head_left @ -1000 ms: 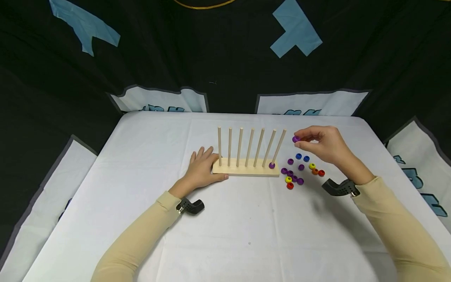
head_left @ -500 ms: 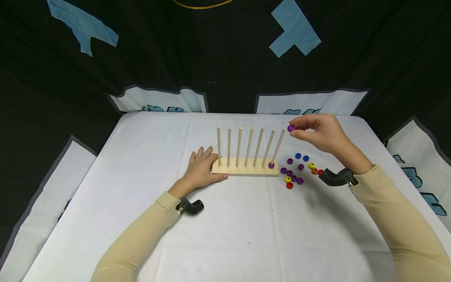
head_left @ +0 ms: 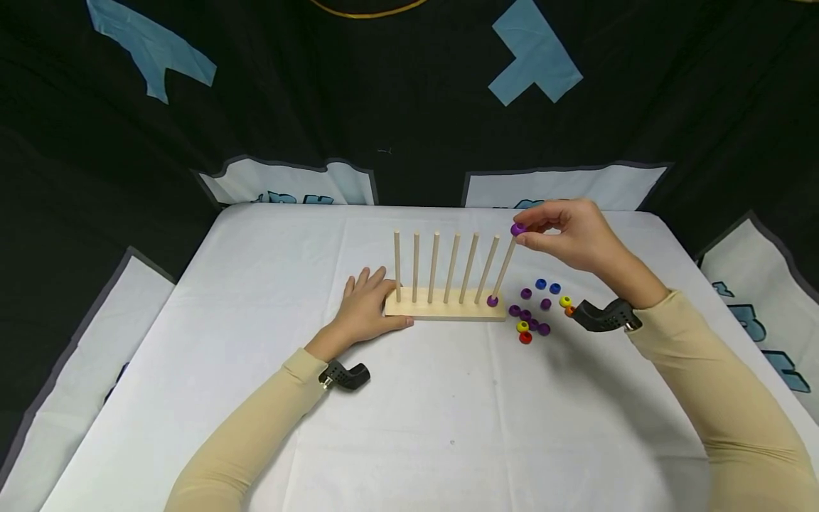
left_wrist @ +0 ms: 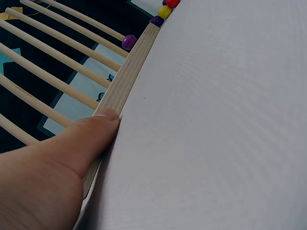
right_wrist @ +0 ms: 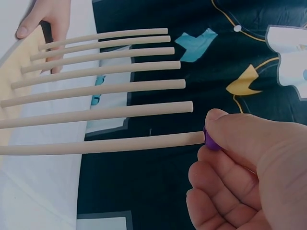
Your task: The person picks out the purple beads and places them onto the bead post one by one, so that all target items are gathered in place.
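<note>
A wooden peg rack (head_left: 448, 307) with a row of upright dowels stands on the table. My left hand (head_left: 365, 309) holds the left end of its base, thumb along the front edge and other fingers spread behind; in the left wrist view the thumb (left_wrist: 91, 139) presses the base's edge. Between thumb and fingertips, my right hand (head_left: 576, 235) pinches a purple bead (head_left: 518, 229) at the tip of the rightmost dowel (right_wrist: 120, 144). The right wrist view has that bead (right_wrist: 211, 140) against the dowel's end. Another purple bead (head_left: 492, 301) sits at the foot of this dowel.
Right of the rack lie several loose beads: purple ones (head_left: 544, 329), two blue (head_left: 555, 288), yellow (head_left: 522, 326), orange and red (head_left: 525, 338). The right wrist's black camera (head_left: 601, 316) hides part of this group. A dark curtain (head_left: 409, 92) hangs behind the white table (head_left: 409, 427).
My right hand has moved up and left, carrying the purple bead from beside the rack to the tip of the rightmost dowel. The left hand stays in place.
</note>
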Demonstrator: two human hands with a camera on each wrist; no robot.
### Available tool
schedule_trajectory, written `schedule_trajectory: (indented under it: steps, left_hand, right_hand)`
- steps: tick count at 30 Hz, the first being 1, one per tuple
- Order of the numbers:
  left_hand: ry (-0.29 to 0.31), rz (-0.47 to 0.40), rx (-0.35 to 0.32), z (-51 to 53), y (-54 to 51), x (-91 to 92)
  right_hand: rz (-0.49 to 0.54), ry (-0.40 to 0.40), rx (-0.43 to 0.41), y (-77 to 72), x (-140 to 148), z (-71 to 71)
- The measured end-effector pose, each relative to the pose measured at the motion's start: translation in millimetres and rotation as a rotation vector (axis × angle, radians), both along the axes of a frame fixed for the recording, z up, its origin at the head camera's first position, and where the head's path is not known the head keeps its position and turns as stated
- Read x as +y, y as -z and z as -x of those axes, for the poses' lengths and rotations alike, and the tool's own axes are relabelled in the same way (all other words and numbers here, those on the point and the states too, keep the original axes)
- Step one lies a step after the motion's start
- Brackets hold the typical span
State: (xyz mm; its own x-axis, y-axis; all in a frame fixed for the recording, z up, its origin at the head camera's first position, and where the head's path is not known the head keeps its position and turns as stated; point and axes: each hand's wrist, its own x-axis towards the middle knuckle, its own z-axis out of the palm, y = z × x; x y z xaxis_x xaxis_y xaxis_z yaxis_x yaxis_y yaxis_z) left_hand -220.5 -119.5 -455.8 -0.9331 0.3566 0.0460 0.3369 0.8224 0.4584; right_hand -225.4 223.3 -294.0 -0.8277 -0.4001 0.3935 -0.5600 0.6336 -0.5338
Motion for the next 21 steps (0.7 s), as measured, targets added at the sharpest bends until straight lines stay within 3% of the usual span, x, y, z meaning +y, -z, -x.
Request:
schedule_trajectory:
  steps: [21]
  left_hand:
    - [-0.005, -0.001, 0.008, 0.3, 0.6, 0.0]
  right_hand:
    - [-0.012, -0.034, 0.005, 10.8, 1.2, 4.2]
